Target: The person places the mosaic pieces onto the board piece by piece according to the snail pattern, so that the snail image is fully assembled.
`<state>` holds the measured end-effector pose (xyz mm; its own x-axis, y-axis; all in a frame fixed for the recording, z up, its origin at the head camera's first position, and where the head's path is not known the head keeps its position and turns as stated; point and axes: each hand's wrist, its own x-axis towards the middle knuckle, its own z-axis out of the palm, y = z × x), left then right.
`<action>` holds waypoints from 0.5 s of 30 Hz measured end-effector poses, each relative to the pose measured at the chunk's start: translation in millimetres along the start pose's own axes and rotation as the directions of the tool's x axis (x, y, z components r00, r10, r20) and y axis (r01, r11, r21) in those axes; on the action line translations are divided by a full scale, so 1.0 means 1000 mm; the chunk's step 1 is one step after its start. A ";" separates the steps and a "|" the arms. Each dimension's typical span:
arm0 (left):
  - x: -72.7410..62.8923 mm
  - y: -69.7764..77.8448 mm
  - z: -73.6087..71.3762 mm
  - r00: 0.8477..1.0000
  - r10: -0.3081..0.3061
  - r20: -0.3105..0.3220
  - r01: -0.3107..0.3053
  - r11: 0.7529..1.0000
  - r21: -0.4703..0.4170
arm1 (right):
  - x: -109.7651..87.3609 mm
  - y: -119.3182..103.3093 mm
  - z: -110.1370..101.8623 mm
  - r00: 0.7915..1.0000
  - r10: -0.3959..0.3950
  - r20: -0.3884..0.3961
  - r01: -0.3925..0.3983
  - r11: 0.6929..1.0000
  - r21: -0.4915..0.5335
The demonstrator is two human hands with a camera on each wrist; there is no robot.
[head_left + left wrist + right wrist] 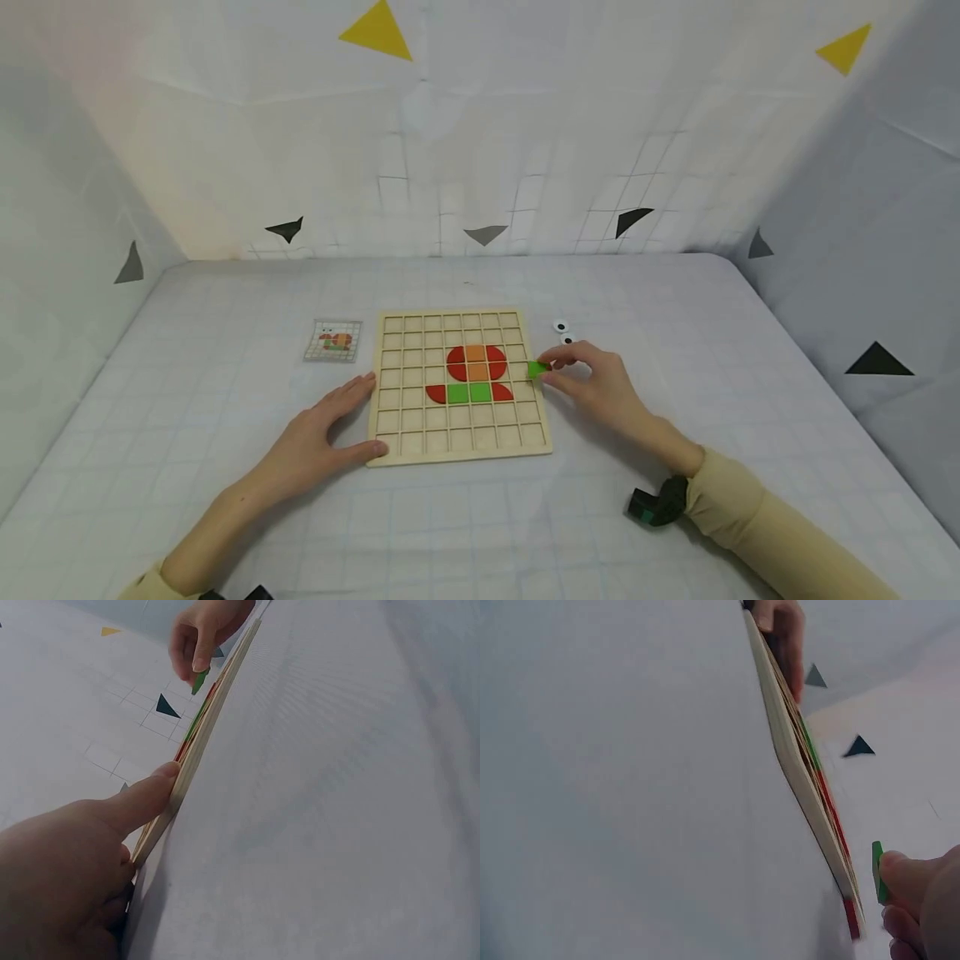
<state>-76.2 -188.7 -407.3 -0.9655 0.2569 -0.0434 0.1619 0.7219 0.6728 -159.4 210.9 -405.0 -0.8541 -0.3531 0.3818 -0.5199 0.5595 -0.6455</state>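
Observation:
A wooden grid board (461, 436) lies on the table. Red quarter-round pieces (457, 364), orange squares (476, 372) and green squares (457, 393) sit in its middle cells. My right hand (600, 387) pinches a green square tile (536, 369) between thumb and fingertips, over the board's right edge; the tile also shows in the right wrist view, tilted on edge (877, 871). At the left side, my left hand (307, 450) rests with fingers extended along the board's edge and the thumb on its near left corner.
A small pattern card (333, 341) with a coloured picture lies left of the board. Two googly-eye discs (561, 327) lie beyond the right hand. White gridded walls with black and yellow triangles (879, 361) enclose the table (480, 533).

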 end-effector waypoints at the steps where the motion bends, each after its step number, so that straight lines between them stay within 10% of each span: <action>1: 0.000 0.000 0.000 1.000 -0.001 0.001 0.001 1.000 -0.001 | 0.002 -0.004 0.004 1.000 -0.006 0.013 0.006 1.000 0.015; 15: 0.001 0.000 0.000 1.000 -0.005 0.003 0.005 1.000 0.000 | 0.047 -0.038 0.061 0.991 -0.064 0.121 0.059 0.997 0.046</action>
<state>-77.0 -188.7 -407.8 -0.9656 0.2554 -0.0488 0.1572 0.7229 0.6729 -178.8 127.0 -402.9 -0.8112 -0.4760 0.3398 -0.5680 0.5029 -0.6515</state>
